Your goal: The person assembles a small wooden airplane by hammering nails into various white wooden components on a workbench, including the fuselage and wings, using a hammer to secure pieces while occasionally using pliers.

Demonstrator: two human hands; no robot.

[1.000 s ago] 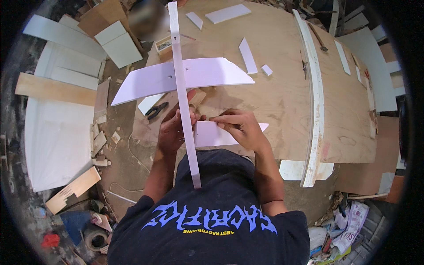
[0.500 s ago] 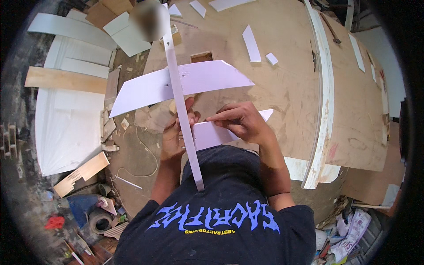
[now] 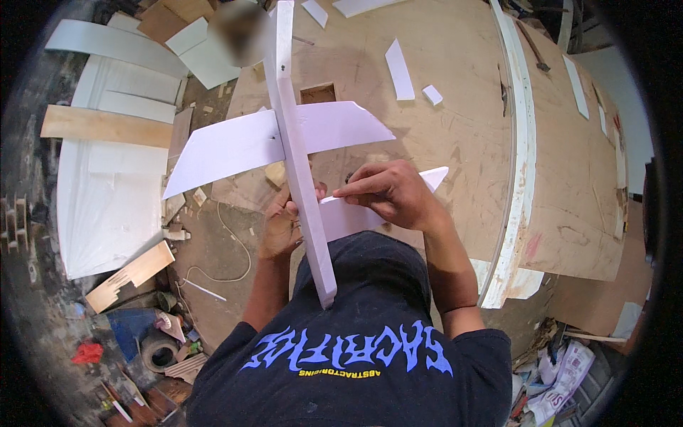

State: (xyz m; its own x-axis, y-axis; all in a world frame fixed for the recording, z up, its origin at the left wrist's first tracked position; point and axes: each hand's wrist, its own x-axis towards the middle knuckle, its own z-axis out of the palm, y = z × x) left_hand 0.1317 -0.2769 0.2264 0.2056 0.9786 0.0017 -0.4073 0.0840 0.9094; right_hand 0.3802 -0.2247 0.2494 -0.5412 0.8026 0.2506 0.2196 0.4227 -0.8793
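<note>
I worked over the table (image 3: 455,164) on a pale foam assembly, which was directly in front of my chest.

Main parts:
The bar (image 3: 293,135) ran lengthwise, its near end over my dark shirt (image 3: 341,388). The crosspiece (image 3: 224,151) extended to both sides of the bar, beyond my hands. The panel (image 3: 348,219) lay nearer to me, to the right of the bar, its pointed end outward. Its inner end was behind the bar; I could not tell whether the two were joined.

Hand positions:
My left hand (image 3: 279,229) was at the left side of the bar, fingers bent and partly hidden behind it. I could not tell how firmly it gripped, or on which part. My right hand (image 3: 391,196) was narrow, with thumb and forefinger drawn together at the upper edge of the panel. I could not tell whether a small item sat between the fingertips.

Surroundings:
A slanted offcut (image 3: 400,71) lay on the table beyond the right hand, with a small block (image 3: 432,95) just beside it. A long white beam (image 3: 514,156) spanned the table further right. To the left, a plank (image 3: 107,125) lay across white sheets (image 3: 114,213), and a cord (image 3: 231,231) looped over the floor (image 3: 206,260).
</note>
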